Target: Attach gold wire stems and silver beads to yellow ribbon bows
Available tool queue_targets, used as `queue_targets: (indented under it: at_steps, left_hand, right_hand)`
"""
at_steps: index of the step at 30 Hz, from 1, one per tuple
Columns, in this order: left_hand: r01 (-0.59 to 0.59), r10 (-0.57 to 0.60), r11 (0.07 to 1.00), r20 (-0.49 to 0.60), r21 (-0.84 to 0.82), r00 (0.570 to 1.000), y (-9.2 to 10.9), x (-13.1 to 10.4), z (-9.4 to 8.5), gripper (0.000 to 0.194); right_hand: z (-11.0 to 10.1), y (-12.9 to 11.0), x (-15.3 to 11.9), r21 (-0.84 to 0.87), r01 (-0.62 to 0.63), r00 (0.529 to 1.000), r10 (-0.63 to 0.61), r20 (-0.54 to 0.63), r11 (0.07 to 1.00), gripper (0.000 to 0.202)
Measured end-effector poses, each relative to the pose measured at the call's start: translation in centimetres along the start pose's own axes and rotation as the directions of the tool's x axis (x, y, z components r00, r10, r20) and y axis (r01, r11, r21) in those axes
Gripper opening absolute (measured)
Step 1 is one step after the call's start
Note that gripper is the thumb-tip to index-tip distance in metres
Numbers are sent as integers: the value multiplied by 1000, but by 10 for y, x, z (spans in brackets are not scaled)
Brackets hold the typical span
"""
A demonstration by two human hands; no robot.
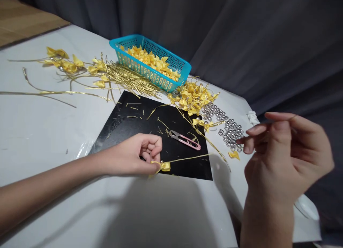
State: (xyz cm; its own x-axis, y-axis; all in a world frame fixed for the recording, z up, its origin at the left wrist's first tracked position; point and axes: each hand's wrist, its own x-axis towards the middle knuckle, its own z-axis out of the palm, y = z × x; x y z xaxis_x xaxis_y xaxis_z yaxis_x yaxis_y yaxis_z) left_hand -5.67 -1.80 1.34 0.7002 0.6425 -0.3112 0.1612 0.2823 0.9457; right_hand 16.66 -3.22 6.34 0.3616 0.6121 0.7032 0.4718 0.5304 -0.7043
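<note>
My left hand (150, 151) rests at the front edge of a black mat (128, 115), its fingers curled and pinching a yellow ribbon bow (165, 166). A thin gold cord (187, 158) runs from that bow to the right. Raised at the right, my right hand (286, 155) has its fingers apart, bent a little, with nothing seen between them. Pink-handled thread snips (184, 139) lie on the mat among cord scraps. Silver beads (232, 133) and a loose yellow bow (234, 155) lie on the table left of my right hand.
A blue basket (150, 67) of yellow bows stands at the back of the white table (64, 119). Gold cords (131, 78) lie beside it, with corded bows (66, 64) to the left and a pile of bows (195, 96) to its right. Dark curtain hangs behind.
</note>
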Motion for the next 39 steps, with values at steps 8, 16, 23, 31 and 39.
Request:
queue_targets:
  at_steps: [8, 16, 23, 31, 39]
  left_hand:
    - [-89, 68, 992, -213, -89, 975, -1, 4, -2, 32]
    - [-106, 83, 975, -126, -195, 989, 0, 0, -2, 32]
    - [-115, 91, 956, -100, -271, 991, -3, 1, -3, 32]
    - [-145, 115, 932, -108, -331, 987, -5, 2, -3, 31]
    - [-159, 135, 914, -89, -374, 987, -10, 5, -5, 26]
  right_hand:
    - [-3, -12, -11, 217, -465, 872, 403, 278, 858, 9]
    - [25, -21, -50, -200, -586, 505, 547, 667, 785, 15]
    - [28, -15, -51, -269, -489, 484, 514, 708, 830, 15]
    - [29, -14, -50, -272, -456, 539, 506, 673, 847, 13]
    - [27, -13, -51, -219, -407, 592, 438, 676, 887, 11]
